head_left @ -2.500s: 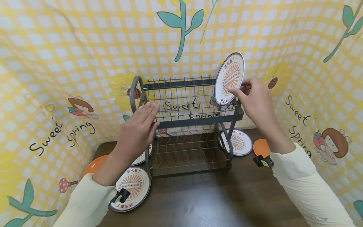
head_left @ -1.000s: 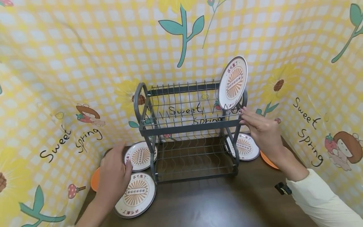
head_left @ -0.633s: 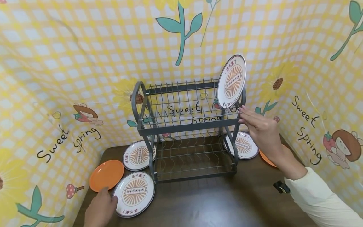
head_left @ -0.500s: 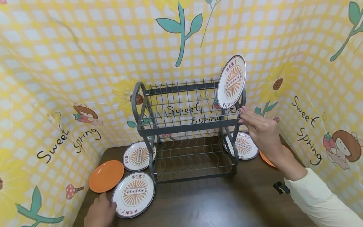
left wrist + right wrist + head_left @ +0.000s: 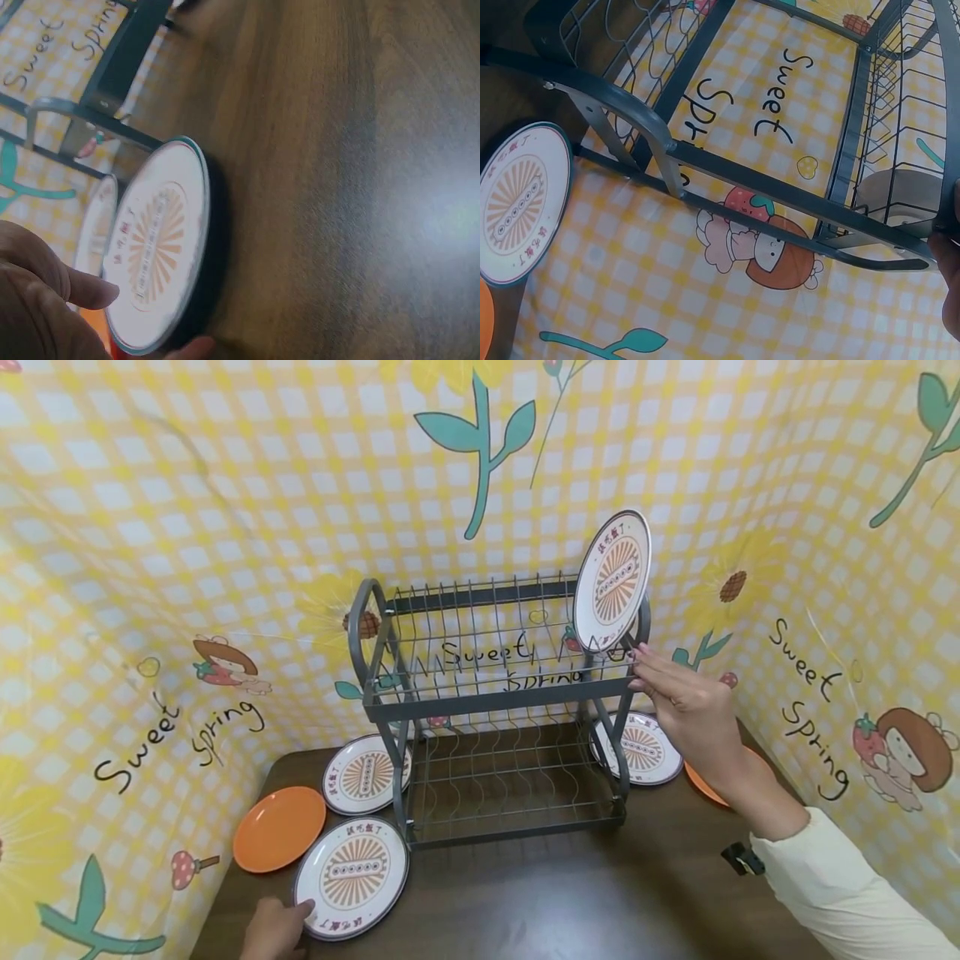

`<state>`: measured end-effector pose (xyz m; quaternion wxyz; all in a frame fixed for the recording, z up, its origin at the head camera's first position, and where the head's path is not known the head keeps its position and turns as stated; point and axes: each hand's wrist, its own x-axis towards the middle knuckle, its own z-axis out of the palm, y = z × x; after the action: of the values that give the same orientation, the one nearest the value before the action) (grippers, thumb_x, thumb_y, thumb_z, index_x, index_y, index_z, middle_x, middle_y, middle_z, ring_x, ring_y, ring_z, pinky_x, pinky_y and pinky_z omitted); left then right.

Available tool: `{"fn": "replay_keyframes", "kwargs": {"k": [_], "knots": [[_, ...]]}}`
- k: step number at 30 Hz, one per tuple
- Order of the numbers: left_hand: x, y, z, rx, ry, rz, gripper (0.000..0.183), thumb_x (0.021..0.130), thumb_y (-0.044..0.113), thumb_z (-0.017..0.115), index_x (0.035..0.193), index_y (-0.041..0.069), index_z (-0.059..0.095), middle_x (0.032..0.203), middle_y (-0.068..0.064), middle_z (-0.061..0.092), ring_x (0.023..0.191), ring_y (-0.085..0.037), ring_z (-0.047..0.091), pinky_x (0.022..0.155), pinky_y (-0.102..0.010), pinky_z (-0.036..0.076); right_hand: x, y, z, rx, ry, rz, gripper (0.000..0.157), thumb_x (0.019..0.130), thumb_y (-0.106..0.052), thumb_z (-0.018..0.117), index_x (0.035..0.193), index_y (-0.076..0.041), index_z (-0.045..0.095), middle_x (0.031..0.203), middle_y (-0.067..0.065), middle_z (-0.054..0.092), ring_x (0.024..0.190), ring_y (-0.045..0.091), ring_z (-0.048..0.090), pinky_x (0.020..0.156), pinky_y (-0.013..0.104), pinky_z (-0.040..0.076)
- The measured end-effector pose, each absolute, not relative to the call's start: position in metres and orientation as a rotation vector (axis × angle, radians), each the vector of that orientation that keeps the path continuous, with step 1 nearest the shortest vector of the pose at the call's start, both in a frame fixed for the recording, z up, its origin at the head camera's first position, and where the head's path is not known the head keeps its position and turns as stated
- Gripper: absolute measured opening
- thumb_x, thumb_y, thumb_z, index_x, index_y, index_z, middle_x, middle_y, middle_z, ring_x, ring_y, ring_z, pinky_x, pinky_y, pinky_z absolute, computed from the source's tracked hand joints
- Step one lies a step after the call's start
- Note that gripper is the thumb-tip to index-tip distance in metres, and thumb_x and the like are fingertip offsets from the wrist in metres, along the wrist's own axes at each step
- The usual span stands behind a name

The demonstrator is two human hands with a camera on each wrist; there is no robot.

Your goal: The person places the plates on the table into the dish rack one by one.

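Note:
A white plate (image 5: 351, 878) with an orange sunburst print lies on the table at front left. My left hand (image 5: 274, 930) pinches its near-left rim; in the left wrist view the thumb (image 5: 94, 291) is on top and a fingertip (image 5: 193, 349) shows by the lower edge. A grey two-tier dish rack (image 5: 495, 696) stands in the middle. My right hand (image 5: 693, 706) holds the rack's upper front right corner, fingers extended, thumb partly hidden. Another printed plate (image 5: 613, 581) stands upright in the right end of the top tier, apart from the hand.
An orange plate (image 5: 279, 829) and a printed plate (image 5: 366, 774) lie left of the rack. On the right are another printed plate (image 5: 639, 748) and an orange plate (image 5: 708, 783), partly behind my right arm. A checked yellow cloth (image 5: 480, 460) hangs around the table (image 5: 517, 893).
My right hand has let go of the upright plate and moved down to the rack's corner. My left hand has left the rack's left end and come down to the front-left plate.

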<state>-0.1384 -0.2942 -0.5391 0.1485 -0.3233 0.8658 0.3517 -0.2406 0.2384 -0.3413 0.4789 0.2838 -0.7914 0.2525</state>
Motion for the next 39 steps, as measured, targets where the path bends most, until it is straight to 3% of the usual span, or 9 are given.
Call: {"fn": "replay_keyframes", "kwargs": {"k": [3,6,12,19,26,29,32,36,39], "knots": [[-0.141,-0.29,-0.541,-1.058,2.381,1.158,0.062,0.093,0.01,0.054,0.13,-0.028,0.023,0.109,-0.037,0.037,0.077,-0.033,0.06,0.061,-0.03,0.06,-0.24,0.239,-0.342,0.683,-1.936,0.623,0.027,0.079,-0.002,0.075,0.106,-0.001,0.073,0.115,0.013,0.069,0.108,0.027,0.067,0.098,0.014,0.046],[-0.144,-0.289,-0.546,-1.139,2.304,1.311,0.061,0.093,0.005,0.053,0.136,-0.025,0.022,0.106,-0.032,0.037,0.072,-0.026,0.057,0.062,-0.031,0.06,-0.24,0.238,-0.342,0.677,-1.935,0.62,0.027,0.08,-0.002,0.075,0.106,-0.002,0.073,0.115,0.013,0.069,0.108,0.027,0.067,0.098,0.015,0.046],[-0.146,-0.297,-0.556,-1.229,2.174,1.563,0.056,0.091,-0.003,0.055,0.135,-0.026,0.028,0.096,-0.026,0.048,0.068,-0.02,0.059,0.066,-0.036,0.061,-0.241,0.236,-0.342,0.69,-1.916,0.649,0.026,0.079,-0.001,0.075,0.105,-0.001,0.074,0.112,0.015,0.07,0.107,0.028,0.067,0.097,0.018,0.048],[-0.141,-0.304,-0.56,-1.155,2.216,1.609,0.049,0.089,-0.004,0.058,0.129,-0.025,0.039,0.072,-0.015,0.063,0.059,-0.017,0.065,0.061,-0.038,0.061,-0.241,0.237,-0.343,0.69,-1.919,0.632,0.026,0.079,-0.001,0.076,0.104,0.0,0.074,0.111,0.015,0.07,0.106,0.028,0.068,0.097,0.016,0.047],[-0.134,-0.305,-0.541,-1.123,2.408,1.387,0.044,0.09,0.007,0.061,0.125,-0.018,0.05,0.071,-0.014,0.062,0.06,-0.018,0.063,0.058,-0.035,0.057,-0.242,0.237,-0.344,0.689,-1.916,0.614,0.024,0.08,-0.001,0.075,0.104,0.001,0.074,0.111,0.016,0.07,0.107,0.029,0.067,0.096,0.019,0.049],[-0.13,-0.306,-0.53,-1.093,2.557,1.217,0.043,0.089,0.013,0.064,0.121,-0.014,0.056,0.079,-0.019,0.066,0.071,-0.025,0.063,0.062,-0.037,0.051,-0.242,0.237,-0.344,0.689,-1.911,0.609,0.024,0.079,-0.001,0.075,0.103,0.001,0.074,0.11,0.017,0.07,0.106,0.03,0.067,0.096,0.02,0.049],[-0.128,-0.309,-0.52,-1.119,2.62,1.138,0.046,0.09,0.018,0.065,0.123,-0.012,0.055,0.099,-0.027,0.065,0.089,-0.034,0.06,0.068,-0.04,0.048,-0.242,0.237,-0.344,0.689,-1.908,0.601,0.024,0.079,-0.001,0.075,0.102,0.001,0.074,0.11,0.017,0.07,0.105,0.031,0.068,0.094,0.021,0.05],[-0.128,-0.312,-0.503,-1.168,2.683,1.183,0.047,0.091,0.017,0.065,0.126,-0.011,0.053,0.118,-0.03,0.061,0.1,-0.043,0.06,0.071,-0.043,0.05,-0.242,0.236,-0.344,0.688,-1.908,0.599,0.024,0.079,-0.001,0.075,0.103,0.002,0.074,0.111,0.017,0.07,0.106,0.03,0.067,0.094,0.023,0.051],[-0.128,-0.314,-0.488,-1.153,2.793,1.22,0.048,0.089,0.016,0.068,0.126,-0.012,0.053,0.119,-0.03,0.06,0.104,-0.045,0.063,0.077,-0.048,0.053,-0.241,0.236,-0.343,0.682,-1.911,0.596,0.024,0.079,0.0,0.075,0.103,0.002,0.074,0.111,0.017,0.07,0.107,0.029,0.067,0.095,0.021,0.05]]}}
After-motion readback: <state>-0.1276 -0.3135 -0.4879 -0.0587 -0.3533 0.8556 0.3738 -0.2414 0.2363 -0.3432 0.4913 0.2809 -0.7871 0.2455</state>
